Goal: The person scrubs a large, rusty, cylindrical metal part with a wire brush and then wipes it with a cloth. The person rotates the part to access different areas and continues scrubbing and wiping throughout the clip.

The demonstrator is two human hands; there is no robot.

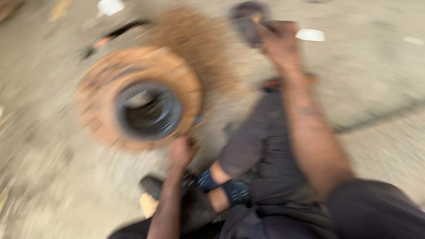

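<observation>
On the concrete floor (389, 79) in front of my knees stands a rusty round drum (139, 97) with a dark hollow centre, turned on its side so the opening faces me. My left hand (181, 152) presses against its lower rim, seemingly to steady it; the blur hides whether that grip is curled round the edge or only touching, so I cannot tell. My right hand (279, 44) is raised well beyond the drum, its grip wrapped tight on a dark tool (245, 22), blurred too much to name, held high and clear of the metal
</observation>
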